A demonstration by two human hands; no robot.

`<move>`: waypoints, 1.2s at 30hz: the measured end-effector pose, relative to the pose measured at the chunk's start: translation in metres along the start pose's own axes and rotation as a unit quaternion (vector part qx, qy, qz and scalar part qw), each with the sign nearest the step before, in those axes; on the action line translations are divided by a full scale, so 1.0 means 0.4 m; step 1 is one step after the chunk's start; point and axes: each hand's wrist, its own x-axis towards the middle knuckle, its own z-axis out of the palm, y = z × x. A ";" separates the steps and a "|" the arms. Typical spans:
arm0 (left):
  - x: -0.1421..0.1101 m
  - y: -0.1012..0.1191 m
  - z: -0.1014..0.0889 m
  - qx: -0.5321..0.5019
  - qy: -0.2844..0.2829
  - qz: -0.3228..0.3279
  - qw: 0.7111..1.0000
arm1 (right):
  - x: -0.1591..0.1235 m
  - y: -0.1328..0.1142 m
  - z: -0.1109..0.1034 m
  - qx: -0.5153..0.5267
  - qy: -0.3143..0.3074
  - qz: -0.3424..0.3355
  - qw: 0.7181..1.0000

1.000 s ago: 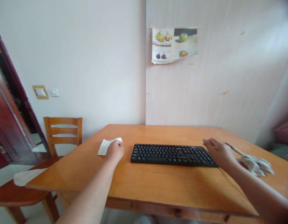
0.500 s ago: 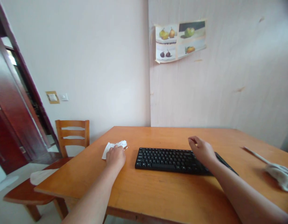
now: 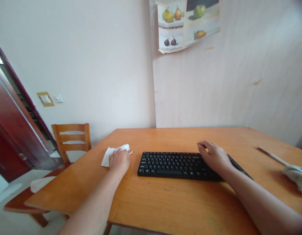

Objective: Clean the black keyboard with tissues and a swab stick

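Note:
On the left side of the table, my left hand [image 3: 119, 160] rests with curled fingers at the edge of a crumpled white tissue [image 3: 107, 157]. Small thin sticks [image 3: 131, 152] poke out beyond its fingertips; what they are is too small to tell. The hand hides its own grip. A black keyboard [image 3: 172, 164] lies in front of me. Over its right part is my right hand [image 3: 214, 158], closed, with thumb and forefinger drawn together and nothing visible in them. It covers some of the keys.
A grey-white cloth bundle [image 3: 296, 176] with a thin stick [image 3: 273, 156] lies at the table's right. Left of the wooden table [image 3: 180, 202] stands a chair [image 3: 72, 137] with something white on its seat. A fruit picture [image 3: 187, 26] hangs on the wall.
My view has tipped down slightly, so the wall picture sits higher. My left hand stays at the tissue, and my right hand remains over the keyboard with little change.

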 end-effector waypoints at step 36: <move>-0.072 0.180 -0.064 -0.370 0.032 0.079 0.925 | -0.021 -0.159 -0.020 0.119 -0.003 -0.054 0.991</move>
